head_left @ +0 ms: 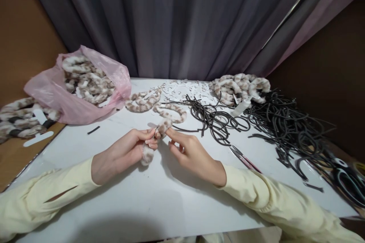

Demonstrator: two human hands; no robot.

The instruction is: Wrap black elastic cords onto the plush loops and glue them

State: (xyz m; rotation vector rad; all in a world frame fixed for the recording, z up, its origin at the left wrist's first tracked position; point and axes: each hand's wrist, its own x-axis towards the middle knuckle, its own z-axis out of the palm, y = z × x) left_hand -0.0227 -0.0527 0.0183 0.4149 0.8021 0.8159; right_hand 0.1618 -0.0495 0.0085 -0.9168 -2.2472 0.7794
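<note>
A brown-and-white furry tube (147, 155) is bunched between my hands above the white table. My left hand (128, 150) is closed on it, thumb and fingers pinching near its middle. My right hand (194, 155) is at the tube's upper part, index finger against the fur and other fingers curled; its exact hold is partly hidden. Just behind, a furry strip (171, 111) lies curved on the table, and a furry loop (139, 104) with a white tag rests to its left.
A pink plastic bag (74, 110) of furry loops stands at left, beside more tagged loops (21, 121). White tags (185, 90) spread at the back. Furry loops (239, 85), black cords (273, 125), a white bottle (241, 107), a slim pink-handled tool (246, 159) and scissors (349, 182) lie right.
</note>
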